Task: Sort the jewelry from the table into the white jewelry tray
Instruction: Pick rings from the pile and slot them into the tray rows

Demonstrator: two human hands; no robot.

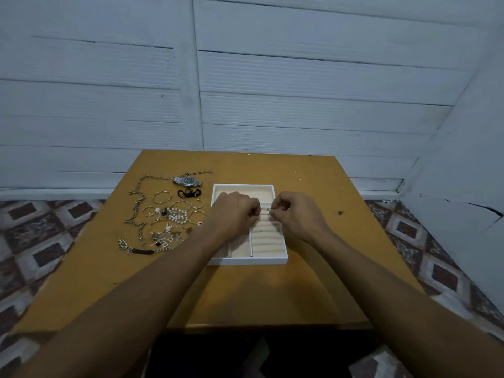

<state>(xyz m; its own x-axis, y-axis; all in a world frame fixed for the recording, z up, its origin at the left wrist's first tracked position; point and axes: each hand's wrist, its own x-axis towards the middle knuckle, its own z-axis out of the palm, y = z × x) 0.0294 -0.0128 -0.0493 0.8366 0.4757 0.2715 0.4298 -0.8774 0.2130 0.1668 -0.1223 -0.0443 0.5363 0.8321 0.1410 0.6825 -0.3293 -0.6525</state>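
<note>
Pinching a small silvery piece (270,213) in the grip of the right hand (296,216), over the ring rolls (266,236) of the white jewelry tray (245,261). Curling the left hand (233,214) over the tray too, grip contents impossible to tell. Lying left of the tray: watch (188,181), pearl bracelet (177,214), chain necklace (137,197).

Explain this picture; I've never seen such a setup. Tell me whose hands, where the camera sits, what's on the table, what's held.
No machine here: a person works bare-handed, filmed by a head-worn camera looking down. On the table sits a white jewelry tray; left of it lie a watch, pearls, a long chain and bangles. The right hand pinches what looks like a small ring over the tray's padded rolls. The left hand is curled beside it; whether it holds anything is hidden.
</note>
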